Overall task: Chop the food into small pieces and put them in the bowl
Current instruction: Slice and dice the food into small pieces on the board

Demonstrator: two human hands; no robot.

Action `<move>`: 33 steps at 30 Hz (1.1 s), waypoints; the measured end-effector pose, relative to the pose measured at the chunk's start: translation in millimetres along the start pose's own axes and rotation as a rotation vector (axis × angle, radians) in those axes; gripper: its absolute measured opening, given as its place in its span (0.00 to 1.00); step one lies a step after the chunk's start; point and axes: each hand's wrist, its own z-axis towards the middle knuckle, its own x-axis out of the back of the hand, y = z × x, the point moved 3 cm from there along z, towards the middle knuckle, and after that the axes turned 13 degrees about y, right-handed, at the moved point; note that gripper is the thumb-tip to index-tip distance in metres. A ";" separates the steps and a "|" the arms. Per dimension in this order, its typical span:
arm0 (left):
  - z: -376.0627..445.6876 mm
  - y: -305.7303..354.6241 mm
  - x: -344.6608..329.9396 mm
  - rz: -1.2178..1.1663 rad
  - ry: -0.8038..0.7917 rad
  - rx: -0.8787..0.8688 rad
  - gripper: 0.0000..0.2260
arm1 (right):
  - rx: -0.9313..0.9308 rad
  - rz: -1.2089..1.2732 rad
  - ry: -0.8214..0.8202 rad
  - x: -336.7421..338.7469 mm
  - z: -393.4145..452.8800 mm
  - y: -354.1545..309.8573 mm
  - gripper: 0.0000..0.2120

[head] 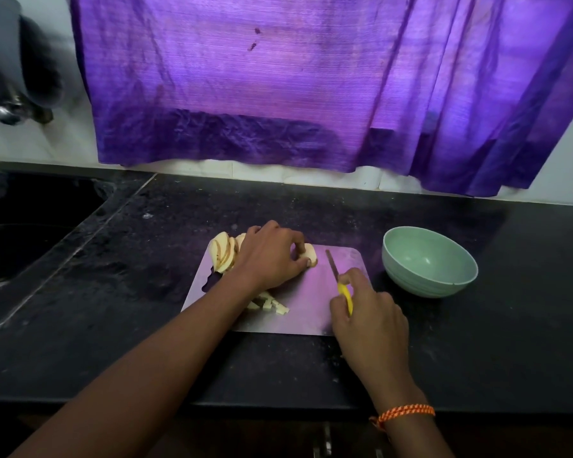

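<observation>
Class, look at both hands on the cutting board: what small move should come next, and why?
Probably bring the knife in the right hand across to the slice the left hand pinches and cut it: the bowl looks empty.

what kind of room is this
Most likely a home kitchen: a dark stone counter with a sink set into it at the left, and a cutting board with sliced food beside a green bowl.

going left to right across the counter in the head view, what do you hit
sink → stack of slices → left hand holding a slice → knife in the right hand → green bowl
</observation>
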 end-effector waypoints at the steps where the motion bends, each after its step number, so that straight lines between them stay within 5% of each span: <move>1: 0.1 0.0 -0.6 -0.013 -0.005 0.002 0.15 | -0.011 0.004 0.007 0.1 2.2 -0.2 0.16; 15: -0.1 3.4 0.3 -0.067 0.029 -0.006 0.14 | -0.024 0.048 -0.002 -14.2 18.5 -13.9 0.09; 33: 0.2 3.2 -1.0 -0.074 0.007 0.000 0.12 | -0.242 0.415 0.068 -33.1 20.3 11.4 0.07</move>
